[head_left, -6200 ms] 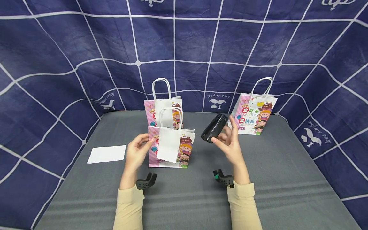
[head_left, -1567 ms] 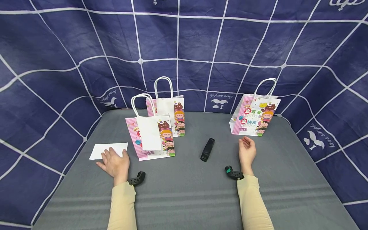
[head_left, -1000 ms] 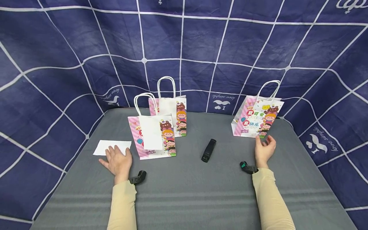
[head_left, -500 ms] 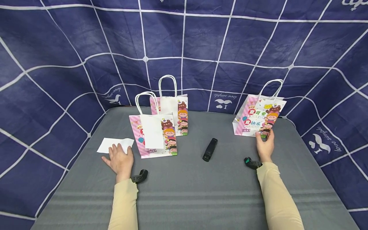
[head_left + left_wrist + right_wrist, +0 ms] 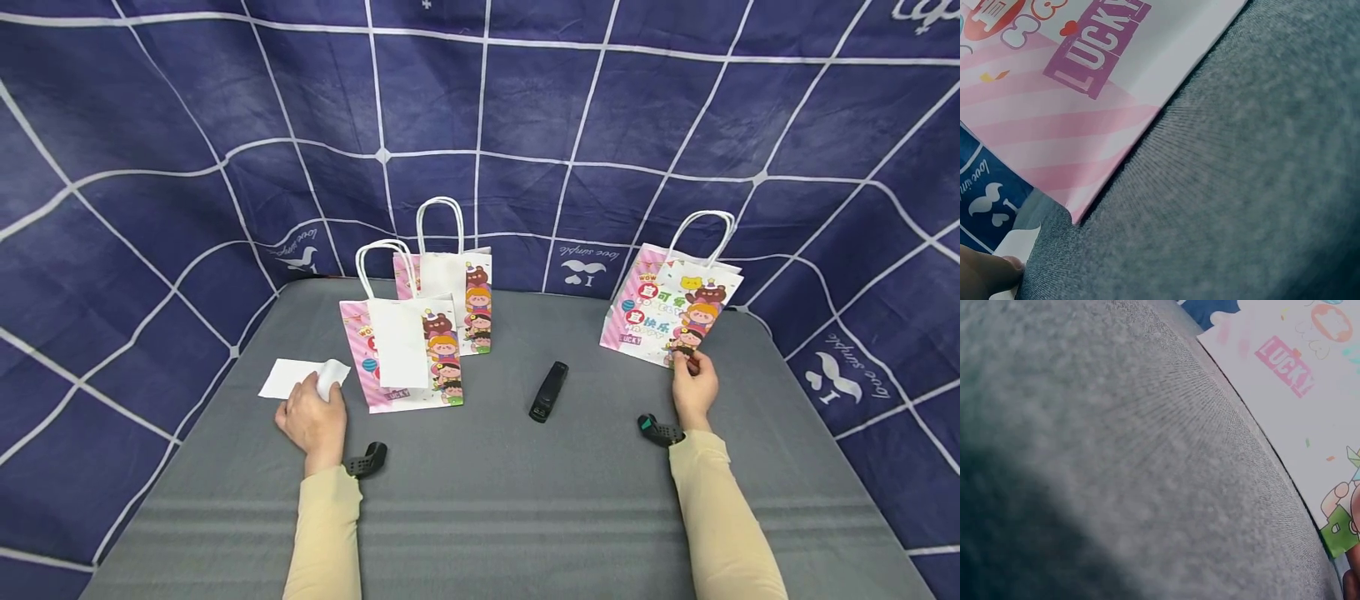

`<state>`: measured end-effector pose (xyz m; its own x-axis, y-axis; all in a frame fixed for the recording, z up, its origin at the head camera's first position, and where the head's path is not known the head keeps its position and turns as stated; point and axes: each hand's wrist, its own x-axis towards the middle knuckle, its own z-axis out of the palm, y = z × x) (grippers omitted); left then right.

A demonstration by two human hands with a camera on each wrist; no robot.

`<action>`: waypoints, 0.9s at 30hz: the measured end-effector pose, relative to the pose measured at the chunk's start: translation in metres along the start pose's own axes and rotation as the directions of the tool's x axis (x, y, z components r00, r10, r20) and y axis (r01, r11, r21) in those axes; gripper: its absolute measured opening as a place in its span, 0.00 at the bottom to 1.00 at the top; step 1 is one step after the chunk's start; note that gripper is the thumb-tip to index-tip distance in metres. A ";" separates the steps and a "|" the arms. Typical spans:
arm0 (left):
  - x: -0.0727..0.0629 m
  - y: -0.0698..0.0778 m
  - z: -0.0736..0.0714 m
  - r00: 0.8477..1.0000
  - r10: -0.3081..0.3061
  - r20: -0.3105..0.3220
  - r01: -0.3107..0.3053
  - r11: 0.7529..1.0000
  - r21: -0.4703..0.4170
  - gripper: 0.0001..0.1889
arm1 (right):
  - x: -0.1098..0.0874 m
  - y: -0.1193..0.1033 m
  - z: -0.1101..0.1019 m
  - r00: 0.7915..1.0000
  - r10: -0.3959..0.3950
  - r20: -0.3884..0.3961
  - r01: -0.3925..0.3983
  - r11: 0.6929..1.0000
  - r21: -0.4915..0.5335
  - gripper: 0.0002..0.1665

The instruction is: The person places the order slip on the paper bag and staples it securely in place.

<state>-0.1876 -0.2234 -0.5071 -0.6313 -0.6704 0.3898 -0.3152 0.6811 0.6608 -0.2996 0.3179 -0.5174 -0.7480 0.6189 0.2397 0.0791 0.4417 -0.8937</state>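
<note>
At the left of the head view, my left hand pinches the near right part of a white paper slip, whose right end curls up. In the left wrist view the thumb lies on the slip. At the right, my right hand grips the lower right corner of a printed paper gift bag, which stands slightly tilted and turned. The right wrist view shows that bag from close by, with only bits of the fingers at the edge.
Two more gift bags, a front one and a back one, stand left of centre, each with a white slip on its face. A black stapler lies mid-table. A blue gridded cloth hangs behind the grey table.
The stapler was set down and the front bag shifted left. My left hand went to the slip, bending its right end up. My right hand reached the right bag and turned it slightly.
</note>
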 end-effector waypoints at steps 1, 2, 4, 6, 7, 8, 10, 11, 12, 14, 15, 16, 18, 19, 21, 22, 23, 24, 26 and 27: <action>0.000 0.000 0.001 1.000 0.005 -0.008 -0.005 1.000 -0.001 0.17 | -0.001 0.001 -0.001 1.000 -0.002 -0.003 0.002 1.000 0.001 0.23; 0.000 0.000 0.001 1.000 0.008 -0.015 -0.008 1.000 -0.003 0.17 | -0.002 0.001 -0.002 1.000 -0.004 -0.004 0.004 1.000 0.003 0.23; 0.001 0.000 0.002 1.000 0.008 -0.029 -0.009 1.000 -0.011 0.16 | -0.004 0.001 -0.005 1.000 -0.015 -0.011 0.015 1.000 0.017 0.23; 0.002 0.000 0.002 0.999 0.004 -0.045 -0.005 1.000 -0.020 0.15 | -0.008 0.002 -0.007 0.999 -0.027 -0.025 0.028 0.998 0.049 0.22; 0.002 0.001 0.002 0.999 -0.001 -0.052 0.000 1.000 -0.027 0.15 | -0.010 0.002 -0.007 0.999 -0.030 -0.038 0.033 0.997 0.070 0.21; 0.003 0.001 0.002 0.998 -0.004 -0.061 0.002 0.999 -0.034 0.15 | -0.012 0.003 -0.008 0.998 -0.033 -0.051 0.037 0.995 0.091 0.20; 0.004 0.003 0.001 0.997 -0.011 -0.082 0.007 0.999 -0.052 0.15 | -0.016 0.002 -0.009 0.997 -0.035 -0.073 0.044 0.991 0.123 0.19; 0.005 0.003 0.000 0.996 -0.015 -0.093 0.009 0.998 -0.066 0.15 | -0.018 0.002 -0.009 0.996 -0.035 -0.083 0.046 0.990 0.133 0.18; 0.006 0.004 0.000 0.995 -0.017 -0.102 0.009 0.996 -0.083 0.15 | -0.020 0.001 -0.009 0.995 -0.034 -0.091 0.047 0.989 0.139 0.18; 0.007 0.005 -0.002 0.992 -0.020 -0.122 0.006 0.993 -0.115 0.16 | -0.023 -0.001 -0.009 0.995 -0.032 -0.098 0.047 0.988 0.148 0.17; 0.007 0.006 -0.002 0.991 -0.022 -0.130 0.004 0.991 -0.136 0.16 | -0.025 -0.002 -0.010 0.995 -0.031 -0.100 0.045 0.988 0.147 0.17; 0.008 0.006 -0.003 0.990 -0.022 -0.138 0.001 0.988 -0.156 0.17 | -0.027 -0.002 -0.010 0.994 -0.028 -0.103 0.043 0.987 0.152 0.17; 0.008 0.006 -0.004 0.989 -0.019 -0.146 -0.009 0.982 -0.188 0.17 | -0.032 -0.005 -0.012 0.994 -0.017 -0.109 0.034 0.987 0.158 0.17; 0.008 0.006 -0.004 0.989 -0.017 -0.150 -0.013 0.979 -0.201 0.17 | -0.034 -0.006 -0.012 0.994 -0.010 -0.111 0.028 0.987 0.158 0.17; 0.008 0.006 -0.007 0.987 -0.014 -0.160 -0.022 0.974 -0.225 0.17 | -0.038 -0.007 -0.014 0.993 0.008 -0.117 0.011 0.987 0.163 0.17; 0.009 0.006 -0.008 0.986 -0.012 -0.164 -0.027 0.972 -0.234 0.17 | -0.041 -0.008 -0.015 0.993 0.017 -0.120 0.004 0.985 0.171 0.17; 0.009 0.006 -0.010 0.985 -0.010 -0.170 -0.031 0.970 -0.242 0.17 | -0.043 -0.009 -0.016 0.992 0.025 -0.124 -0.003 0.985 0.174 0.17; 0.009 0.006 -0.013 0.984 -0.009 -0.177 -0.036 0.968 -0.248 0.17 | -0.045 -0.010 -0.018 0.991 0.035 -0.126 -0.012 0.984 0.180 0.17; 0.011 0.008 -0.018 0.982 -0.012 -0.191 -0.041 0.963 -0.268 0.17 | -0.049 -0.012 -0.020 0.990 0.056 -0.129 -0.031 0.981 0.190 0.17; 0.012 0.008 -0.021 0.981 -0.014 -0.194 -0.041 0.960 -0.277 0.16 | -0.051 -0.013 -0.022 0.989 0.067 -0.129 -0.041 0.980 0.197 0.18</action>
<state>-0.1826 -0.2318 -0.4834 -0.4772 -0.7242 0.4977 -0.0806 0.6001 0.7959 -0.2480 0.2948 -0.5102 -0.6499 0.7256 0.2263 -0.0217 0.2799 -0.9598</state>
